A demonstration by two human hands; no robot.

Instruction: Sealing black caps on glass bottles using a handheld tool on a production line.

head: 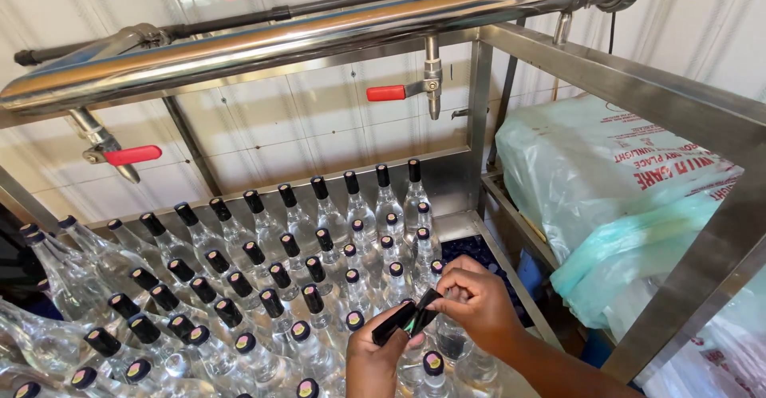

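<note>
My left hand (375,360) and my right hand (477,302) together pinch a small flattened black sleeve (405,318), a shrink band of the kind seen on the bottle necks. They hold it just above a clear glass bottle (432,366) with a capped top at the near right of the tray. Around it stand several rows of clear bottles (271,286); many wear black neck bands, others at the right show bare caps (396,269).
A steel tray frame (479,230) holds the bottles. Overhead runs a thick steel pipe (319,35) with two red-handled taps (387,92) (132,155). Pale green plastic bags (606,191) lie at the right behind a steel bar (622,79). Tiled wall behind.
</note>
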